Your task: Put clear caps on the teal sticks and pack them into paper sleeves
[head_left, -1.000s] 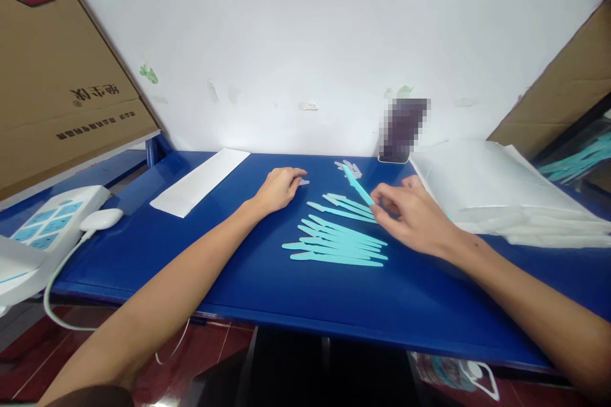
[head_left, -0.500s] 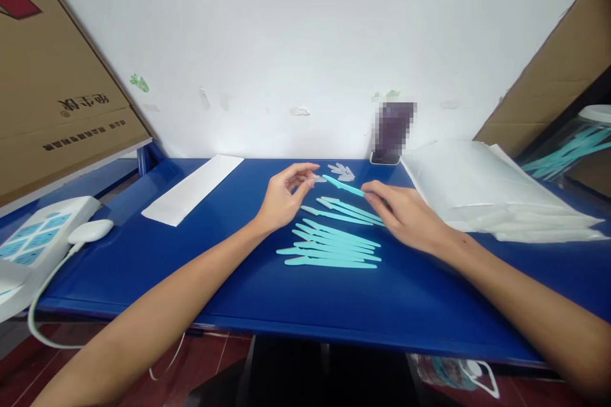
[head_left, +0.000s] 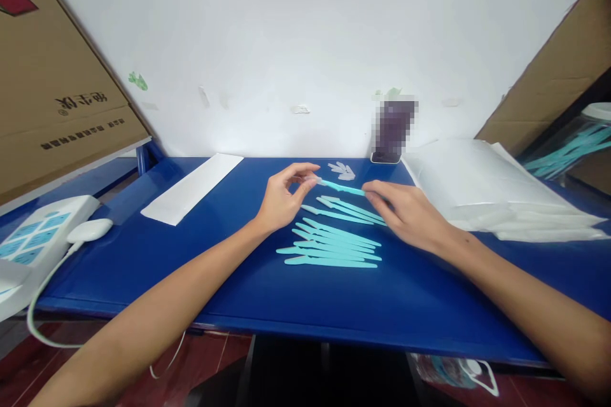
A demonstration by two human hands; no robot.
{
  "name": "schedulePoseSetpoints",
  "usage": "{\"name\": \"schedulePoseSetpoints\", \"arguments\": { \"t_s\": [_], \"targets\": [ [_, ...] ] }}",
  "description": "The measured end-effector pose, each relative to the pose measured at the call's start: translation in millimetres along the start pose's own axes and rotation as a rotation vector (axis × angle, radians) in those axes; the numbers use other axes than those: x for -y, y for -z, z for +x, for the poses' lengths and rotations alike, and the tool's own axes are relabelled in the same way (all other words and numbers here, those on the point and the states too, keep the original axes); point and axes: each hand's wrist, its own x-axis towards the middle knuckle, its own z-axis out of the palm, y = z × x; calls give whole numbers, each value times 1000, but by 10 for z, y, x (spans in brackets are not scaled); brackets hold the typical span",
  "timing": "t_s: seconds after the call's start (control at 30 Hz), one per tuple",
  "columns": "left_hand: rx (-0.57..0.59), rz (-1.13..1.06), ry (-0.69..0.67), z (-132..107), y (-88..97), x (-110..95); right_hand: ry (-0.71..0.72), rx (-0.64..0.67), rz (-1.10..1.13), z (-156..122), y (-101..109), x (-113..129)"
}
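Note:
My right hand pinches the handle end of a turquoise eyebrow razor, whose blade end points left. Between the thumb and fingertips of my left hand is a small clear blade cap. Razor tip and cap meet, but how far the tip sits inside cannot be told. Below the hands, a fan of several turquoise razors lies on the blue table. A smaller group of razors lies just above it, partly behind my right hand. Several loose clear caps rest beyond the hands.
A phone leans on the wall. Stacked clear plastic bags lie at right, near a jar of turquoise razors. At left are a white strip, a power strip with a cable, and a cardboard box.
The razor in my right hand has levelled out, and its blade end now meets the cap in my left hand. Both hands stay nearly in place.

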Motion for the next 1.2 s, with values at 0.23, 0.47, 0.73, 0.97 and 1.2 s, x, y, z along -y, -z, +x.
{"name": "schedulePoseSetpoints", "arguments": {
  "t_s": [0.23,0.47,0.73,0.97,1.2],
  "targets": [
    [230,229,-65,21,38,-36,18,109,-17,5,-78,101],
    [481,480,-71,602,-160,406,-4,83,-35,-1,-37,192],
    [639,727,-226,942,-552,553,6,314,-111,-42,-94,317],
    [688,619,-196,837,-337,591,-95,481,85,-45,-15,196],
    [826,1031,-272,661,354,526,164,279,-130,-33,122,169]
  ]
}}
